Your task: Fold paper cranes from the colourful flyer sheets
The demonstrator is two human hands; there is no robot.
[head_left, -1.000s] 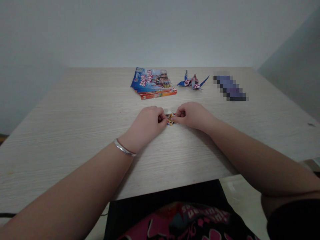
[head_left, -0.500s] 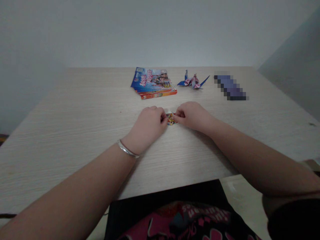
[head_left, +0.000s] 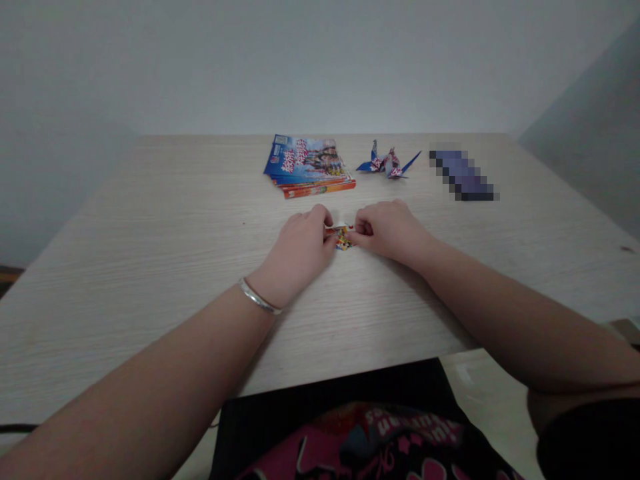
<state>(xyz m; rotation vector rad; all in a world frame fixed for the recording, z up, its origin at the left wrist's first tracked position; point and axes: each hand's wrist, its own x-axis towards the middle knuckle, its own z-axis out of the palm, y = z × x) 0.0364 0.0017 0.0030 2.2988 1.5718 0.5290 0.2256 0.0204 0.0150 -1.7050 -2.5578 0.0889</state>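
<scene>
Between my two hands is a small piece of folded paper (head_left: 343, 239) with a bright yellow, orange and blue print and a white edge. My left hand (head_left: 306, 241), with a silver bangle on its wrist, grips the paper's left side between thumb and forefinger. From the other side my right hand (head_left: 386, 228) pinches the right part, its fingers curled in. Fingers cover much of the paper, so its full shape is hidden. Both hands rest low over the table.
Behind my hands lies a fanned stack of printed leaflets (head_left: 311, 163). To its right stand folded paper cranes (head_left: 389, 163) in blue and red print. A pixelated dark flat object (head_left: 464, 176) lies further right on the pale wooden table (head_left: 175, 227). A wall (head_left: 320, 67) rises behind.
My left forefinger has lifted and moved slightly back from the thumb, so more of the paper's left end shows. My right hand stays almost in place.
</scene>
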